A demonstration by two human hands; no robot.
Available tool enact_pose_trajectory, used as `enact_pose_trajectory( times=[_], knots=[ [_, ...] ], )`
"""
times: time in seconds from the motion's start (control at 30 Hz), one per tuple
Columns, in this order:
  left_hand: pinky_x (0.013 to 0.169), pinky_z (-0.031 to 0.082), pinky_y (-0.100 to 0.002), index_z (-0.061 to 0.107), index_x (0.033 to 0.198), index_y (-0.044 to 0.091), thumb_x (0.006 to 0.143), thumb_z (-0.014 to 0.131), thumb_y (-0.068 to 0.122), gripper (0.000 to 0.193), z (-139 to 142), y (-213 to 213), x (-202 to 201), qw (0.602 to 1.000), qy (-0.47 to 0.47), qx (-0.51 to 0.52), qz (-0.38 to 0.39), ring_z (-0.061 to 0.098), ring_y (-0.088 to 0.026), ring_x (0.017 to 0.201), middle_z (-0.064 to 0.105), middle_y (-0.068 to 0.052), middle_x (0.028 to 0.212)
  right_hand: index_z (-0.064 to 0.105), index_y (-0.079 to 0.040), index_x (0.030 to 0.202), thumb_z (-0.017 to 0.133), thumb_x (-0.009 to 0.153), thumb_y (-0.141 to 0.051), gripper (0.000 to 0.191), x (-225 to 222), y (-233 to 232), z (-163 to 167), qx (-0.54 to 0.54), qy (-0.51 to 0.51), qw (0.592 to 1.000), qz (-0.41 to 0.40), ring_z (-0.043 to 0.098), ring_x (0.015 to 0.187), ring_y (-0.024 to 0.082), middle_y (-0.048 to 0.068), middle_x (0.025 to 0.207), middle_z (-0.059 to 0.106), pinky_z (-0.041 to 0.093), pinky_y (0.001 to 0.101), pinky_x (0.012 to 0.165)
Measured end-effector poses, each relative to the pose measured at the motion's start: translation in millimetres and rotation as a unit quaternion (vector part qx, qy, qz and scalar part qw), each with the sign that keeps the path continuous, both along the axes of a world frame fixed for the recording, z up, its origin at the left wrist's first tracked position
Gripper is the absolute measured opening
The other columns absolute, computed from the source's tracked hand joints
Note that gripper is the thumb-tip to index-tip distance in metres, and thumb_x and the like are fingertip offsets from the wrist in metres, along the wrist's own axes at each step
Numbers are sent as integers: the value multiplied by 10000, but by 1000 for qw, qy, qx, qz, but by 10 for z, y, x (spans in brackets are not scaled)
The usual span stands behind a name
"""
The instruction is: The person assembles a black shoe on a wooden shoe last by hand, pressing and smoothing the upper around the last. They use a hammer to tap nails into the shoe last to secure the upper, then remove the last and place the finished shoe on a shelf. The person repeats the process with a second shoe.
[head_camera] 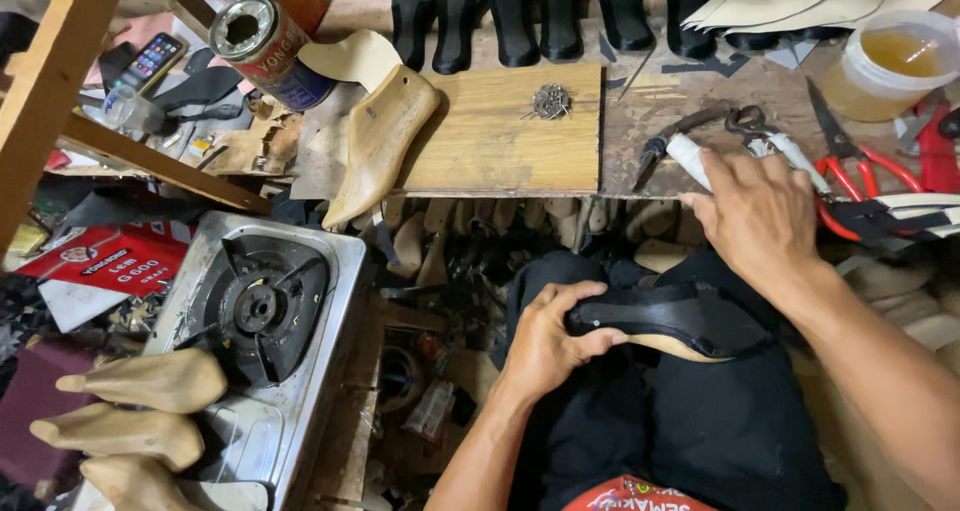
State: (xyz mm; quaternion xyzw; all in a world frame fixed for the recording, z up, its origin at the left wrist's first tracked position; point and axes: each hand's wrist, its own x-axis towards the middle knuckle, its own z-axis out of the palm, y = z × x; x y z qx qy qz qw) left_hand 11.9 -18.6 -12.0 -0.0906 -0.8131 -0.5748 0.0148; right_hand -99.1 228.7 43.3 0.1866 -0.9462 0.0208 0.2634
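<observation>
gripping the black-covered shoe last (675,321) by its narrow end, the left hand (545,346) is curling its fingers shut around it and keeping it lying across the lap, while the right hand (760,216) is closing over white-handled pliers (690,156) at the workbench's front edge (500,186). bare plank is staying open between a pale wooden last (375,141) and the pliers, broken only by a heap of tacks (550,101). a tipped round tin with red and blue label (265,46) is lying at back left, a flat red packet (110,256) sitting beside the gas stove (260,306)
</observation>
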Motion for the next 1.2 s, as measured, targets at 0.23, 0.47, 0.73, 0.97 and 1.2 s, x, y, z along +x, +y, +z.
enact_pose_trajectory(
  times=[0.23, 0.47, 0.73, 0.97, 1.2],
  knots=[
    [889, 553, -362, 713, 1250, 99, 713, 932, 273, 605, -6, 31, -22, 1000, -2, -4, -3, 688, -289, 1024, 697, -151, 1101, 635, -3, 1330, 627, 1014, -163, 354, 203, 110, 7, -240, -67, 964, 97, 645, 1031, 373, 204, 1147, 675, 521, 460, 872],
    [875, 547, -365, 714, 1253, 106, 712, 931, 271, 606, -31, 6, -64, 1000, -12, -18, -3, 678, -288, 1007, 696, -146, 1075, 733, -17, 1048, 656, 904, -278, 307, 1581, 222, -735, -351, -375, 858, 31, 701, 583, 199, 81, 639, 737, 582, 356, 559],
    [867, 559, -366, 707, 1261, 100, 710, 929, 266, 616, -70, 27, -60, 1000, -22, 11, -14, 684, -292, 999, 682, -145, 1100, 705, 8, 1103, 675, 891, -286, 363, 2148, 287, -1263, -589, -240, 758, 143, 665, 619, 155, 95, 763, 704, 541, 302, 568],
    [937, 546, -371, 706, 1262, 93, 731, 924, 259, 597, -96, 16, -44, 1000, 7, 4, -18, 683, -297, 1053, 701, -146, 1138, 713, 28, 1112, 677, 870, -121, 286, 1997, 302, -1226, -409, -77, 897, 150, 692, 581, 220, 146, 708, 701, 565, 351, 564],
    [941, 537, -369, 697, 1251, 85, 732, 922, 245, 588, -51, -1, -53, 999, 30, 0, -17, 674, -297, 1084, 692, -146, 1162, 668, -48, 1295, 645, 930, -174, 387, 2038, 179, -1156, -428, -291, 855, 40, 676, 601, 183, 86, 755, 715, 577, 321, 567]
  ],
)
